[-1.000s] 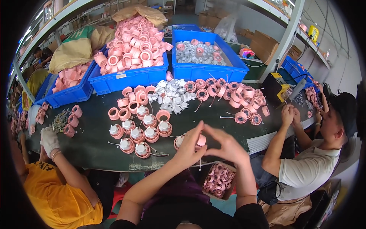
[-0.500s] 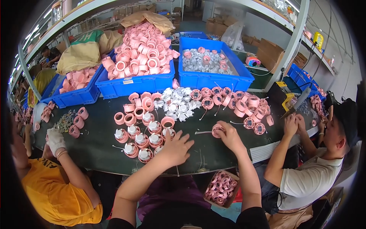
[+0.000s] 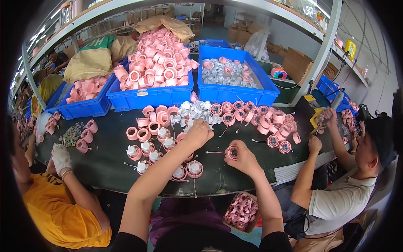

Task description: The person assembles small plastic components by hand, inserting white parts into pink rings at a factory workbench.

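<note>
My right hand (image 3: 244,158) grips a pink ring-shaped housing (image 3: 232,152) above the green table, tilted so that a dark circuit part shows inside it. A thin white wire sticks out of it to the left. My left hand (image 3: 200,133) reaches to the near edge of a pile of white plastic parts (image 3: 196,111), its fingers bent down and together; what they pinch is hidden. Under and beside my left forearm stand pink housings with white parts set in them (image 3: 147,147), several with wires. Behind these are bare pink rings (image 3: 143,134).
Blue bins of pink rings (image 3: 151,99) and white parts (image 3: 239,93) line the back. Wired pink housings (image 3: 268,119) lie to the right. A carton of pink parts (image 3: 257,224) is below the table. Co-workers sit at left (image 3: 67,214) and right (image 3: 344,201).
My left hand has moved away from the assembled housings, up and right to the white pile. My right hand has drawn slightly left and down, turning the housing so its inside shows.
</note>
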`<state>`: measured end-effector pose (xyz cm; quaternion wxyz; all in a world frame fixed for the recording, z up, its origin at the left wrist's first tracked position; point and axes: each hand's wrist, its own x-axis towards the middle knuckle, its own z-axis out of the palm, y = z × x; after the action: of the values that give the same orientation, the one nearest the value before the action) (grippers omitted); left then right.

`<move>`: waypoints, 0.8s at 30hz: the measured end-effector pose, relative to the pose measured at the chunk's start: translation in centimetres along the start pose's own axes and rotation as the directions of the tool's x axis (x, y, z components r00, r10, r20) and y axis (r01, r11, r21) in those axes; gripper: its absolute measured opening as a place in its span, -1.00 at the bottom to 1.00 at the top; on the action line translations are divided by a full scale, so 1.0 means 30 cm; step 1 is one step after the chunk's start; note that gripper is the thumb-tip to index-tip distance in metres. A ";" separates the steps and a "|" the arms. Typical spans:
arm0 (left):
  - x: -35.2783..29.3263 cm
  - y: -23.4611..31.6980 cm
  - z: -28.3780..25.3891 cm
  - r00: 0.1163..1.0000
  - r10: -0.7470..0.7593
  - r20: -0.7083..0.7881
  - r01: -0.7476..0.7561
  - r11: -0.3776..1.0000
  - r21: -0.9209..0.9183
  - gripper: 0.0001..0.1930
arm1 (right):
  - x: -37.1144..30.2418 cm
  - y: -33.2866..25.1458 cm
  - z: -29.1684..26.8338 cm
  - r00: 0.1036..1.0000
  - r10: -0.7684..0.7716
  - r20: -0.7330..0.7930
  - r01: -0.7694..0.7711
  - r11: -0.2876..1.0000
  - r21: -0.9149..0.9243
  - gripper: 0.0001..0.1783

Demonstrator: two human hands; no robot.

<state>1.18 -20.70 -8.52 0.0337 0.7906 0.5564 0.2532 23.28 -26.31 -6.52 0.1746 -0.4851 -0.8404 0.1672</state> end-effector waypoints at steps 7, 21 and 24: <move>-0.259 0.255 -0.158 0.971 -0.173 0.162 0.152 -0.073 -0.986 -0.67 | -0.084 -0.212 0.034 0.874 -0.192 -0.446 0.446 0.682 0.580 -0.34; -0.419 0.378 -0.268 0.978 -0.206 -0.010 -0.038 -0.134 -0.990 -0.46 | -0.165 -0.325 0.071 0.788 -0.270 -0.554 0.571 0.656 0.493 -0.41; -0.427 0.377 -0.274 0.982 -0.188 -0.011 -0.033 -0.117 -0.993 -0.46 | -0.162 -0.326 0.057 0.784 -0.327 -0.527 0.576 0.700 0.423 -0.40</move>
<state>4.11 -38.33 -2.25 0.5848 0.4458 0.2276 0.6384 17.39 -35.38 -4.27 0.5193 -0.2078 -0.7899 0.2514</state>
